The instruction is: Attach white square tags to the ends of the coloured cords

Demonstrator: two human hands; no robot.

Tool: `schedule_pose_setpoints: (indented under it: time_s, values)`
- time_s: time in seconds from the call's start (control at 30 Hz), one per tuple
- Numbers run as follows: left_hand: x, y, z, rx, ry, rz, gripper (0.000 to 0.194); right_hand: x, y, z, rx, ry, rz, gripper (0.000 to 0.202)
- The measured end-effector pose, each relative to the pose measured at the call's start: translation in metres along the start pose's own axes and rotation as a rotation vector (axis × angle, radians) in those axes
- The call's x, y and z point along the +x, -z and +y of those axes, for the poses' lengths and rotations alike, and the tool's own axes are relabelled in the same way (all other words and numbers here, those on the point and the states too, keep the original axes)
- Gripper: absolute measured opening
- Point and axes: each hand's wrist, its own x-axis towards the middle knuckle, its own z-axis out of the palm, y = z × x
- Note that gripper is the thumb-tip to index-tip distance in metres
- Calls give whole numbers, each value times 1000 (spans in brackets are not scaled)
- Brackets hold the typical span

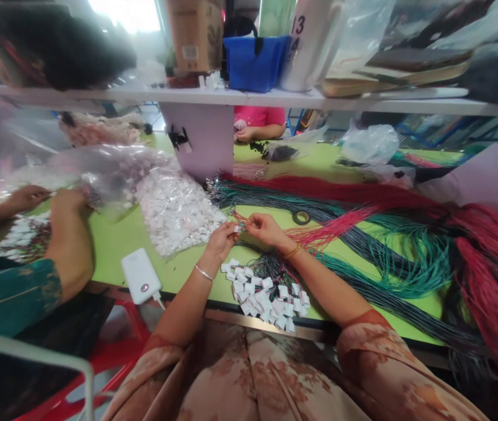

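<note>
1. Head view: left hand pinches a small white connector housing over the green tabletop.
2. Right hand pinches thin wires at that housing; exact seating too small to tell.
3. White wired connectors lie heaped between the forearms.
4. Clear bag of white housings lies beyond the left hand; black tape roll lies beyond the right.

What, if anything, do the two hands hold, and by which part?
The left hand holds a white connector, exact part too small to tell; the right hand seems to pinch a wire beside it.
</note>
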Motion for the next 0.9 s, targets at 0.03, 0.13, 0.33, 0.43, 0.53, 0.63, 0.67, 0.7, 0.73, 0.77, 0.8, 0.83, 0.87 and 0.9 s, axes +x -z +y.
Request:
schedule_pose_setpoints:
  time_s: [0.03, 0.13, 0.33, 0.43, 0.53, 0.63, 0.67, 0.7, 0.73, 0.77, 0.8, 0.83, 0.87, 0.9]
  values:
    - [0, 0, 0, -3, 0, 1, 11, -2, -2, 0, -4, 7, -2, 19]
    - [-1, 0, 1, -6, -4, 9, 11, -7, -5, -1, -54, 53, 31, 14]
    - [-1, -1, 0, 11, -24, -1, 15, -12, -8, -3, -285, 164, 98, 9]
    - [-1, -2, -2, 62, -39, -8, 17, -13, -11, -5, -410, 187, 92, 10]
    - [-3, -4, -3, 117, -43, 20, 17, -13, -12, -6, -480, 180, 53, 11]
    - [-5, -6, -1, 134, -37, 49, 17, -14, -10, -8, -437, 154, 3, 13]
    - [-5, -6, 0, 140, -41, 50, 18, -14, -10, -8, -422, 145, -8, 14]
    - [-5, -6, 1, 151, -48, 48, 19, -15, -10, -9, -418, 136, -12, 14]
    - [-5, -7, 1, 171, -54, 47, 19, -16, -10, -9, -424, 129, -5, 14]
    - [-6, -7, 1, 199, -62, 49, 20, -17, -10, -9, -433, 122, 9, 15]
    - [-6, -8, 1, 239, -72, 59, 19, -17, -10, -9, -434, 118, 21, 16]
    - [-8, -10, 0, 288, -92, 77, 19, -17, -8, -9, -416, 114, 17, 17]
    - [-11, -13, 0, 344, -132, 98, 19, -16, -4, -9, -374, 107, -4, 19]
    - [-15, -17, -1, 403, -197, 114, 18, -15, 1, -10, -309, 91, -36, 21]
